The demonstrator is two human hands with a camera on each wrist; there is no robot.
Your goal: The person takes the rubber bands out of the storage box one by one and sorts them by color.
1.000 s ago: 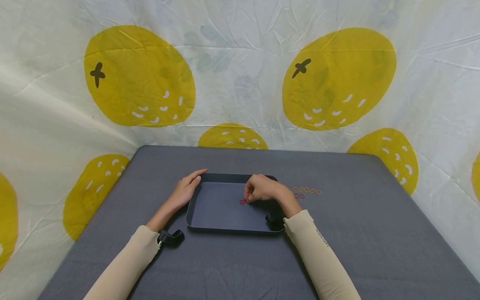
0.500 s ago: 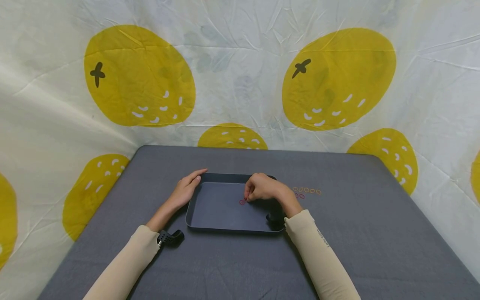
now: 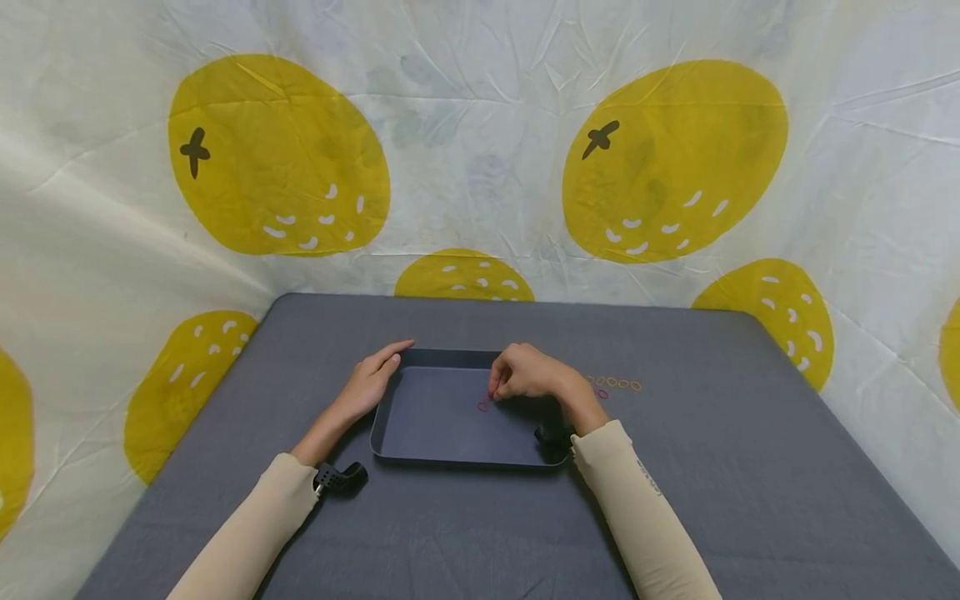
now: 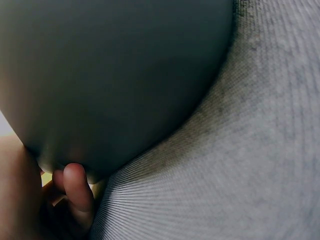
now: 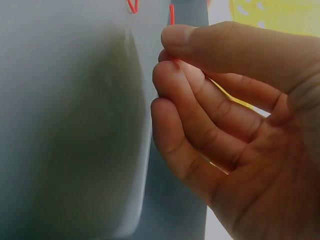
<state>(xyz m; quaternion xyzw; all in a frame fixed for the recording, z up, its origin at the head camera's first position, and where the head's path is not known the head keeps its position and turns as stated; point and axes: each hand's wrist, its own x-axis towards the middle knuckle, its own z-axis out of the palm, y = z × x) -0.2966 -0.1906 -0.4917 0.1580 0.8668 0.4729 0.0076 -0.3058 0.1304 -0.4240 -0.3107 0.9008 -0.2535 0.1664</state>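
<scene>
A dark rectangular baking tray [image 3: 457,433] lies on the table. My left hand [image 3: 369,383] holds its far left corner, thumb at the rim and fingertips against the outer wall in the left wrist view. Over the tray's right half, my right hand [image 3: 525,371] pinches a thin red rubber band [image 5: 172,14] between thumb and forefinger; most of the band is hidden by the fingers. Another red rubber band [image 3: 483,407] lies on the tray floor, just left of the right fingertips.
Right of the tray, several orange rubber bands [image 3: 612,382] lie in a row on the grey table cloth [image 3: 712,450]. A red rubber band [image 3: 603,394] lies in front of them, partly beside the right wrist. A fruit-patterned curtain [image 3: 480,167] stands behind the table.
The right fingertips have risen slightly with the pinched red rubber band, away from the one on the tray floor, which now shows as a separate loop. The left hand stays at the corner.
</scene>
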